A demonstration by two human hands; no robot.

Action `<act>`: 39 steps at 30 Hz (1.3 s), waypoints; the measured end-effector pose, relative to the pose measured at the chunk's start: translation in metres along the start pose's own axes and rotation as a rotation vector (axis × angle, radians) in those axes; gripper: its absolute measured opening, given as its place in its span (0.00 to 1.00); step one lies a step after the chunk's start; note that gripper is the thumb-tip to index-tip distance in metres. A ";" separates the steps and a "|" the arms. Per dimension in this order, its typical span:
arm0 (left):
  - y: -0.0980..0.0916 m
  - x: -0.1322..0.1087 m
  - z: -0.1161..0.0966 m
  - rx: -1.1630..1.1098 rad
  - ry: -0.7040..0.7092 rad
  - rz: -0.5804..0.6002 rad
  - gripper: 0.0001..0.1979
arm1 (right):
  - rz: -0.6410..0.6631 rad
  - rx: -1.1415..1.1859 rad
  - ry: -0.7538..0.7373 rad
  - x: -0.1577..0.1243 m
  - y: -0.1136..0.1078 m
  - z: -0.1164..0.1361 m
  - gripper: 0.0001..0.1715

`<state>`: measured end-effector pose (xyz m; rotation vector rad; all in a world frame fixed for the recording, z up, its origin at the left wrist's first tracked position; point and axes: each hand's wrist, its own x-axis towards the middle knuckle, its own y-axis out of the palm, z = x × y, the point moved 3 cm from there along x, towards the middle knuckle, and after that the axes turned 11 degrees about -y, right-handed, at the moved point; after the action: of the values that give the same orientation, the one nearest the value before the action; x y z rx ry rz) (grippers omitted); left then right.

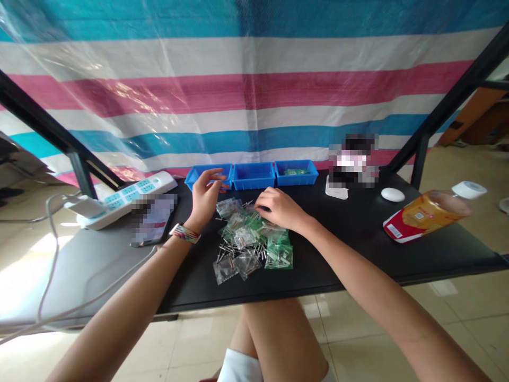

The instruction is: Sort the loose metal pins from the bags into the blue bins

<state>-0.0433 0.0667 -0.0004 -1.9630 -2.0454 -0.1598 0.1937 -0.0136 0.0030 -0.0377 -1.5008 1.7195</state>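
Observation:
A pile of small clear plastic bags, green-tinted bags and loose metal pins lies on the black table. My left hand, with a patterned band at its wrist, hovers at the front of the left blue bin; its fingers are spread and I see nothing in them. At the far edge of the pile, my right hand has its fingers curled down and together; what they hold, if anything, is hidden. The middle blue bin shows nothing inside, while green bags lie in the right blue bin.
On the left are a white power strip with a plugged-in charger, a cable and a phone. To the right stand a drink bottle, a white oval object and a small white item. A striped sheet hangs behind.

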 end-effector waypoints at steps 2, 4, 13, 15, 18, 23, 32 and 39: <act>0.005 -0.007 -0.008 0.075 0.070 0.045 0.18 | -0.076 0.011 0.033 0.000 -0.004 -0.001 0.10; 0.010 -0.016 -0.019 0.186 0.183 0.106 0.18 | -0.170 0.075 0.106 -0.001 -0.008 -0.004 0.09; 0.030 -0.048 -0.049 0.535 0.653 0.354 0.17 | -0.469 0.999 0.466 0.002 0.001 -0.018 0.21; 0.030 -0.049 -0.050 0.543 0.681 0.357 0.17 | -0.491 1.111 0.514 0.002 0.001 -0.017 0.18; 0.031 -0.050 -0.052 0.554 0.713 0.368 0.22 | -0.528 1.262 0.595 0.002 0.001 -0.015 0.11; 0.033 -0.050 -0.052 0.473 0.650 0.368 0.13 | -0.501 1.429 0.722 0.002 0.002 -0.011 0.04; 0.029 -0.046 -0.046 0.332 0.295 0.290 0.24 | -0.406 1.247 0.562 0.004 0.000 -0.001 0.17; 0.029 -0.047 -0.051 0.450 0.538 0.303 0.17 | -0.429 1.347 0.639 0.002 0.007 -0.007 0.19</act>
<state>-0.0066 0.0085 0.0308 -1.6843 -1.2966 -0.1271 0.1921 -0.0066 -0.0033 0.3706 0.2460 1.7705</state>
